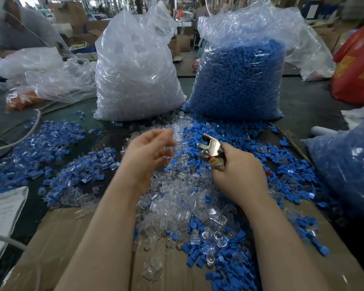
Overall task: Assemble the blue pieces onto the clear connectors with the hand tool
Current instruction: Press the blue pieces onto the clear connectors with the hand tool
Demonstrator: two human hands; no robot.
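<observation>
My right hand grips a metal plier-like hand tool, its jaws pointing up and left over the pile. My left hand hovers just left of the tool, palm turned up, fingers loosely curled and blurred; nothing shows in it. Below both hands lies a heap of loose clear connectors mixed with loose blue pieces. To the left spreads a patch of blue pieces joined to clear connectors.
Two tall plastic bags stand at the back: one of clear connectors, one of blue pieces. Another blue-filled bag sits at right. Cardboard lies in front. A grey cable and paper are at left.
</observation>
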